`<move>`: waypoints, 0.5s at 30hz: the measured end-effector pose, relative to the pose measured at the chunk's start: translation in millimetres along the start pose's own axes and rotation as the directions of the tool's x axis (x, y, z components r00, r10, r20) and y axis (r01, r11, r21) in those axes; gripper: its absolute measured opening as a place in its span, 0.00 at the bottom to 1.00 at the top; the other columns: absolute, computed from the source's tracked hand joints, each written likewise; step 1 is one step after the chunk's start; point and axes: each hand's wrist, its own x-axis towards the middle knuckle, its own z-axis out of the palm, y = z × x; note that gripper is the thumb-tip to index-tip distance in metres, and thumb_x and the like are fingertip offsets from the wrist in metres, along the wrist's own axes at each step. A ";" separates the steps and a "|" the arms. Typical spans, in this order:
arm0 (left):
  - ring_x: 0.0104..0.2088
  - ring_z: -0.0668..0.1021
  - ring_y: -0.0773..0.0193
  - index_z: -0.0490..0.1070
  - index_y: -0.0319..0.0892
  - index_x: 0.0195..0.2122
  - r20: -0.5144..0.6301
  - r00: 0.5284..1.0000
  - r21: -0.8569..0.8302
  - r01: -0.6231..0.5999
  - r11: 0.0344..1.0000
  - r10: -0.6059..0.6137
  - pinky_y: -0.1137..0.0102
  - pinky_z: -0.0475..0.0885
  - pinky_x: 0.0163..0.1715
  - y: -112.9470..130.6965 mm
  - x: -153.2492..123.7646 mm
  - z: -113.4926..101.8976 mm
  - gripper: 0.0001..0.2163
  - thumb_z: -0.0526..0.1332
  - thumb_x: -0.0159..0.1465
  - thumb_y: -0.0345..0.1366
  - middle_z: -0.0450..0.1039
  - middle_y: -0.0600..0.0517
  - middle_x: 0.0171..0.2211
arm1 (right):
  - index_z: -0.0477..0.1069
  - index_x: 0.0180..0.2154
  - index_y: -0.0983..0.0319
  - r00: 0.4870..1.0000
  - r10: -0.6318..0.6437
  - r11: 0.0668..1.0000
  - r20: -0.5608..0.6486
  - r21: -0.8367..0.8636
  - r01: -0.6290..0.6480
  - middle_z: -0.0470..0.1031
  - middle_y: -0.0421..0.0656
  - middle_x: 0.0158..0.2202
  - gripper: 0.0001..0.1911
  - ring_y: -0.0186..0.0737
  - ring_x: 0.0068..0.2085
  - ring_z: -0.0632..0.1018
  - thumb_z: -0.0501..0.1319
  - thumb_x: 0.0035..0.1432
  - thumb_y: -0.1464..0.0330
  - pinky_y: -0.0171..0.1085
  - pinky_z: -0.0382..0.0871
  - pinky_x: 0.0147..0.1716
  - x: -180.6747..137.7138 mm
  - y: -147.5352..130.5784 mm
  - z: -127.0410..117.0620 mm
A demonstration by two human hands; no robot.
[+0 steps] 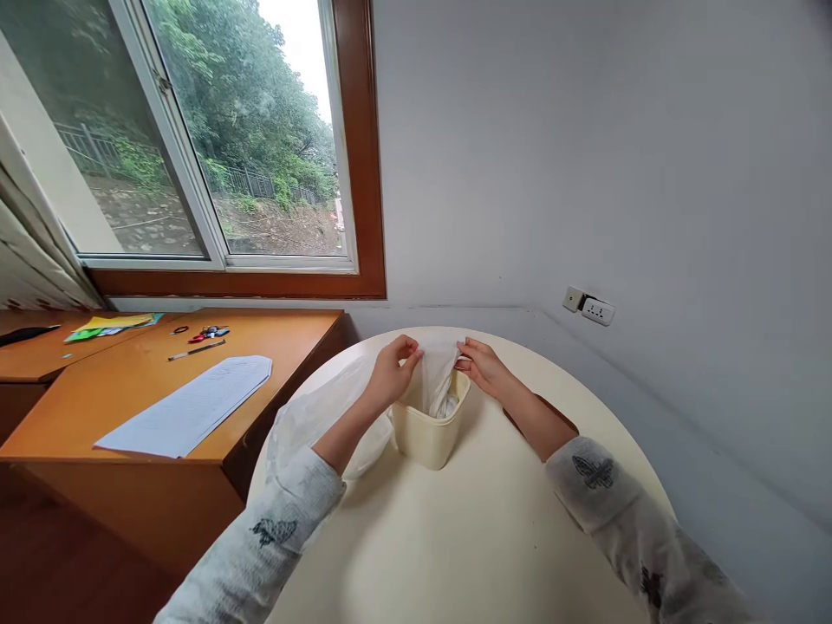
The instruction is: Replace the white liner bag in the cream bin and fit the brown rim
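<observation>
A small cream trash bin (425, 438) stands upright on the round table, its opening facing up. A thin white plastic bag (437, 373) hangs down into it, bunched toward the bottom. My left hand (393, 368) pinches the bag's upper edge above the bin's left rim. At the right rim, my right hand (481, 364) grips the other side of the bag between thumb and fingers. The bag is stretched between both hands. A larger clear plastic bag (325, 407) lies crumpled on the table left of the bin, partly behind my left forearm.
The cream round table (481, 537) touches the wall side. Left of it is a brown desk (286, 334) with papers (195, 407), a pen (197, 350) and small coloured items (211, 333). A brown object (552, 412) shows under my right forearm. A power socket (598, 311) is on the wall.
</observation>
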 end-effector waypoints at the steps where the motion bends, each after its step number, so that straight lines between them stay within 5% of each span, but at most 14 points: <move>1: 0.30 0.72 0.65 0.62 0.42 0.28 0.011 1.000 -0.008 0.005 1.000 -0.005 0.70 0.66 0.32 0.0 -0.7 0.3 0.07 0.54 0.59 0.39 0.68 0.53 0.26 | 0.70 0.31 0.59 1.000 0.008 1.000 -0.002 0.023 -0.008 0.75 0.39 0.32 0.10 0.36 0.31 0.76 0.65 0.43 0.64 0.39 0.67 0.38 -1.6 0.8 -0.5; 6: 0.29 0.71 0.65 0.63 0.42 0.26 0.080 0.997 -0.022 0.026 0.999 -0.024 0.70 0.66 0.32 -0.3 -9.3 -3.5 0.07 0.55 0.58 0.38 0.68 0.54 0.25 | 0.68 0.28 0.59 0.999 -0.041 0.986 -0.021 0.158 0.043 0.75 0.36 0.30 0.09 0.34 0.31 0.74 0.64 0.39 0.70 0.36 0.67 0.35 -5.8 -5.5 -0.3; 15: 0.31 0.71 0.65 0.63 0.41 0.27 -0.001 0.999 -0.080 0.037 0.996 -0.037 0.70 0.65 0.34 -6.6 -4.9 -8.5 0.07 0.56 0.57 0.39 0.67 0.54 0.26 | 0.69 0.29 0.59 0.981 -0.189 0.905 -0.048 0.379 0.193 0.76 0.37 0.32 0.08 0.40 0.35 0.75 0.60 0.40 0.71 0.39 0.70 0.36 -6.0 -55.4 15.8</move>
